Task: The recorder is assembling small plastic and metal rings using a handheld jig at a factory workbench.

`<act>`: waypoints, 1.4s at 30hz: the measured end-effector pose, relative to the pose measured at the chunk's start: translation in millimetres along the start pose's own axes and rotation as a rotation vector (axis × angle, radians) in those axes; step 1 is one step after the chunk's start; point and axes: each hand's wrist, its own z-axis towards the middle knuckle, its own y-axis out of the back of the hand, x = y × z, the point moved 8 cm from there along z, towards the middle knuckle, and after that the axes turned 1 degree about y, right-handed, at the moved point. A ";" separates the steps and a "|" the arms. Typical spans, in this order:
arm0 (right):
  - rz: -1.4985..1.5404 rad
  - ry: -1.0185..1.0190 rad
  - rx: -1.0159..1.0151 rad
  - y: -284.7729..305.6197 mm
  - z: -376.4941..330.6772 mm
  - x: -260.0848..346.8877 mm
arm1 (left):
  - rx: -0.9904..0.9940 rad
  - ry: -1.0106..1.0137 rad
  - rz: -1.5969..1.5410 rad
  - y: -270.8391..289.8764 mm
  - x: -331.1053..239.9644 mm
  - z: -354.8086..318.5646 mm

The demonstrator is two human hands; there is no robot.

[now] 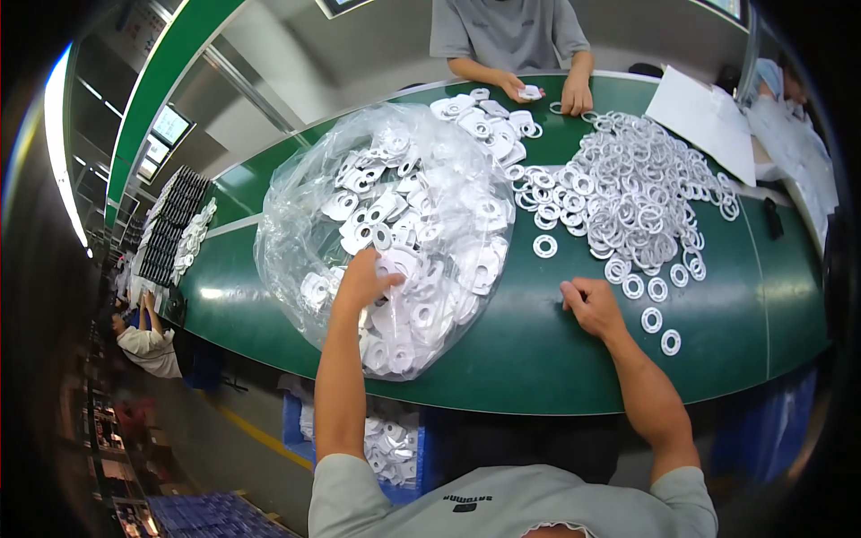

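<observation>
A big clear plastic bag (296, 193) full of flat white plastic pieces with round holes lies on the green table (538, 359). My left hand (363, 280) reaches into the bag's open mouth, fingers spread on the white pieces (421, 314). My right hand (587, 303) rests on the bare green surface with its fingers curled shut; nothing shows in it. A heap of white rings (628, 188) lies beyond and to the right of it, with single rings (652, 319) scattered close by.
Across the table a person in a grey shirt holds a white piece (529, 91) in both hands. White paper sheets (708, 117) lie at the far right. A blue crate (395, 448) with white parts stands under the table's near edge. Black trays (175, 220) are stacked at left.
</observation>
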 end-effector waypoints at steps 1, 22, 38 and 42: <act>0.005 -0.003 0.008 -0.6 0.3 -3.0 | -0.014 0.001 -0.009 2.7 -5.2 -2.1; -0.257 0.087 -0.103 -4.4 -5.6 19.8 | -0.509 0.354 0.009 107.5 310.7 182.5; -0.227 0.092 -0.145 1.0 -5.7 18.9 | -0.945 -0.192 -0.484 375.8 21.1 156.7; -0.141 0.089 -0.106 1.2 -5.9 28.9 | -1.038 -0.292 -0.339 471.8 15.4 108.6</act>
